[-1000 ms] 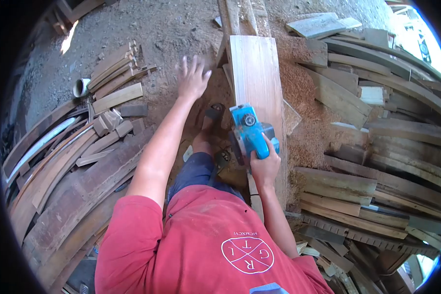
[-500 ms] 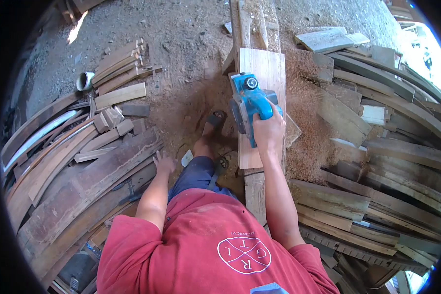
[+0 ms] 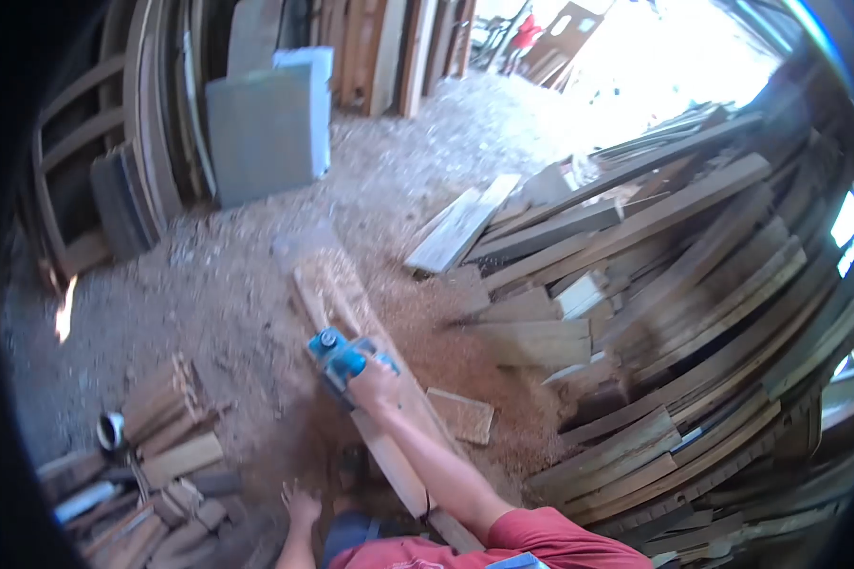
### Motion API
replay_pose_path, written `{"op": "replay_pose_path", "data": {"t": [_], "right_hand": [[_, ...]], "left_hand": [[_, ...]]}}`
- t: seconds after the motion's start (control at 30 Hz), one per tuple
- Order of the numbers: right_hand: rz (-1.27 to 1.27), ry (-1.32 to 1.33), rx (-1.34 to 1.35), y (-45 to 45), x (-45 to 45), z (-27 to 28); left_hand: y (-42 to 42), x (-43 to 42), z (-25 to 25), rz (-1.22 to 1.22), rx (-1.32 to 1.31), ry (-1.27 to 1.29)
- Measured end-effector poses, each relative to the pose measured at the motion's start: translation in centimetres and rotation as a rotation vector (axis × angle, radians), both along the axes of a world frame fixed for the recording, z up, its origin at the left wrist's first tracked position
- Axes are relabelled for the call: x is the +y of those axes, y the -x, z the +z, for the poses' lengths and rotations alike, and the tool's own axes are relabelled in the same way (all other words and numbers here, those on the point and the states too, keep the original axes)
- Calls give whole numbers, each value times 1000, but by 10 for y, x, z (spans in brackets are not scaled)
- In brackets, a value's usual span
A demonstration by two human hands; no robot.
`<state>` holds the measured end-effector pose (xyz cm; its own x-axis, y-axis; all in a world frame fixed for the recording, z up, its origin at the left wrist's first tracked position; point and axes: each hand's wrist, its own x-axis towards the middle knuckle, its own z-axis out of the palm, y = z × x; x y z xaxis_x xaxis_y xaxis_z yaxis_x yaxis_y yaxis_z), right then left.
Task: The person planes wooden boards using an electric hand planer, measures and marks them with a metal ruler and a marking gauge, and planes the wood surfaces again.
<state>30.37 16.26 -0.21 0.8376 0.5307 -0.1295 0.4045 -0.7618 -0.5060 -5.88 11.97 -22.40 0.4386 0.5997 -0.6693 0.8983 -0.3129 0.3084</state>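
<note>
right hand (image 3: 377, 384): fingers curled around the rear handle of one blue, boxy electric planer (image 3: 330, 351) with a round dark knob. left hand (image 3: 301, 502): fingers spread wide, nothing visible in them, low beside the body. under the planer, from my remote view: one long, pale, straight-edged wooden board (image 3: 389, 457), apparently lying on a narrow wooden bench (image 3: 314, 300) and partly covered by the right forearm (image 3: 441, 455); the planer sits near its far end, though blur keeps me from confirming contact. step in hand, as i judge it: the far end of a planing pass. next move, in my judgement, calls for a level sole past the edge, then a lift clear of the wood. further out, i list: reddish-brown wood shavings (image 3: 432, 346) spread right of the bench, one flat tan rectangular offcut (image 3: 460, 415) near it, weathered grey-brown timber stacks (image 3: 626, 455) beyond.
</note>
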Motion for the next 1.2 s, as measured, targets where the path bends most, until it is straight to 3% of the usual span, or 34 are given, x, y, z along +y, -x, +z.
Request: {"op": "replay_pose_path", "data": {"t": [0.13, 0.23, 0.27, 0.33, 0.37, 0.4, 0.47, 0.53, 0.57, 0.63, 0.73, 0.77, 0.8, 0.87, 0.93, 0.97, 1.0, 1.07, 1.13, 1.17, 1.2], "right_hand": [[-34, -38, 88, -14, 32, 18], [-46, -72, 49, -29, 56, 14], [-75, -88, 10, -31, 62, 11], [13, -197, 240, -30, 37, -6], [125, -186, 357, -37, 16, -20], [52, -272, 447, -24, -17, 7], [41, -346, 484, -12, -89, 19], [-39, -473, 311, 18, -162, 13], [-126, -487, 378, 29, -200, 17], [-272, -464, 362, 53, -271, 21], [-411, -503, 319, 93, -369, 0], [-490, -526, 253, 106, -393, -9], [-572, -551, 186, 117, -409, -16], [-630, -515, 156, 132, -433, -21], [-681, -481, 134, 144, -453, -30], [-672, -443, 139, 147, -460, -38], [-657, -409, 143, 148, -461, -44], [-604, -423, 95, 149, -461, -42], [-527, -382, 91, 146, -460, -41], [-533, -301, 121, 145, -456, -36], [-538, -313, 118, 149, -454, -32]], "left_hand": [[-43, 27, 46, -68, -111, 14], [-66, 44, 25, -232, -292, -135], [-79, 52, 22, -301, -401, -75], [-118, 44, 71, -86, -349, 288], [-120, 33, 27, -113, -489, 242], [-139, 27, 87, -103, -389, 370], [-152, -3, 26, 291, -393, 960], [-164, -25, 64, 339, -304, 1158], [-169, -36, 75, 363, -306, 1165], [-178, -53, 93, 223, -340, 851], [-173, -65, 109, 383, -346, 767], [-167, -69, 90, 402, -388, 726], [-159, -66, 106, 428, -438, 797], [-141, -68, 42, 324, -607, 563], [-129, -58, 79, 397, -655, 542], [-127, -46, 109, 338, -599, 406], [-123, -35, 92, 368, -689, 437], [-126, -28, 166, 492, -897, 585], [-131, -6, 188, 656, -848, 866], [-135, -3, 236, 740, -832, 985], [-138, 6, 238, 735, -869, 1003]]}}
